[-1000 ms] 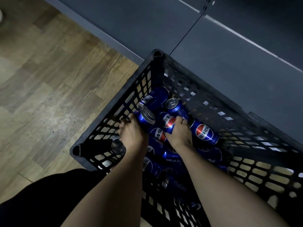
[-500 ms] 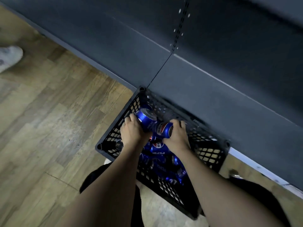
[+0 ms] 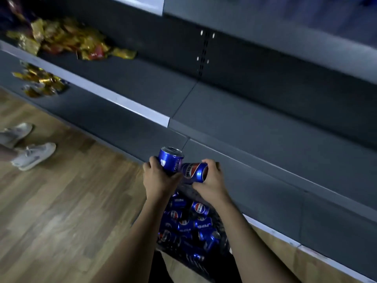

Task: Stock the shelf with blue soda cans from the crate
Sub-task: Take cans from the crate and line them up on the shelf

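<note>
Far left, on the wooden floor (image 3: 61, 211): two pale sneakers (image 3: 33, 156) of another person, just short of the shelf unit's base.

Upper left: gold and orange snack packets (image 3: 81, 43) piled at the left end of the middle shelf (image 3: 163, 92); a smaller heap of gold packets (image 3: 40, 82) at the left end of the shelf below, near its front edge. Both blurred, print unreadable.

Centre: left hand (image 3: 157, 178), fingers curled round a blue soda can (image 3: 170, 161). Can roughly upright, silver top facing up and tilted slightly toward the shelving. Held in the air in front of the lowest shelf's front edge (image 3: 265, 170).

Just right of it: right hand (image 3: 212, 180), fingers wrapped over a second blue can (image 3: 194, 172), thumb beneath. This can lies on its side, red-white-blue logo showing, one end touching or nearly touching the first can's side; cannot tell which.

Below the hands, between the forearms: dark crate (image 3: 222, 223) on the floor against the shelf base, mostly hidden by the arms. Inside, many blue cans (image 3: 189, 223) lying jumbled at mixed angles, several logos visible.

Right: the grey shelves run on toward the right edge of view, white strip along the base (image 3: 271, 231).
</note>
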{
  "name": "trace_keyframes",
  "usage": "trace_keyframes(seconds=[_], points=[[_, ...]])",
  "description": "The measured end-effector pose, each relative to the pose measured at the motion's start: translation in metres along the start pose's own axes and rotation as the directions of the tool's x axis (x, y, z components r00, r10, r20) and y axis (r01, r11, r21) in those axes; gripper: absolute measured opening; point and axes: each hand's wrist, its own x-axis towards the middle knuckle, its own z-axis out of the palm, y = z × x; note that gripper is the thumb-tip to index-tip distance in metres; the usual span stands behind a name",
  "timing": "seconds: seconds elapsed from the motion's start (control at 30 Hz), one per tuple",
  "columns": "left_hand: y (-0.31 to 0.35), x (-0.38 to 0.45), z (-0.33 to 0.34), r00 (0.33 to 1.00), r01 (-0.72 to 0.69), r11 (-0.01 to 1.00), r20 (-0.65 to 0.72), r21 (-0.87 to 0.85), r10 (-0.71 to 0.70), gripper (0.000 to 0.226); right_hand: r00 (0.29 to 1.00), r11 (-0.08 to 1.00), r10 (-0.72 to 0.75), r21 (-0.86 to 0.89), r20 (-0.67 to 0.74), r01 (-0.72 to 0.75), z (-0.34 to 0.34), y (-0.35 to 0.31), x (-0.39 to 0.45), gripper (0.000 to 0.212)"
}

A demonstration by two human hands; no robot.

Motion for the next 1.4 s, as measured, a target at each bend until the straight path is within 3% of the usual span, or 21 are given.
trace_keyframes(seconds=[0.3, 0.7, 0.9, 1.17, 1.4], points=[[0.117, -0.009, -0.06, 0.975, -0.21, 0.968, -0.099, -0.139, 0.197, 0.053, 0.958, 0.958, -0.281, -0.077, -0.063, 0.276, -0.125, -0.1, -0.027, 0.07], [0.23, -0.027, -0.108, 0.881, -0.471, 0.859, -0.16, -0.202, 0.446, 0.05, 0.884, 0.876, -0.464, -0.186, -0.065, 0.446, -0.238, -0.178, -0.058, 0.074], [0.29, -0.013, -0.136, 0.801, -0.597, 0.763, -0.242, -0.247, 0.548, 0.051, 0.822, 0.833, -0.548, -0.186, -0.156, 0.521, -0.297, -0.225, -0.061, 0.077], [0.356, 0.008, -0.14, 0.787, -0.603, 0.666, -0.188, -0.44, 0.588, 0.059, 0.813, 0.813, -0.56, -0.295, -0.16, 0.501, -0.348, -0.271, -0.028, 0.078], [0.366, 0.042, -0.116, 0.818, -0.531, 0.701, -0.074, -0.475, 0.57, 0.061, 0.864, 0.833, -0.495, -0.336, -0.097, 0.44, -0.344, -0.263, 0.013, 0.08]])
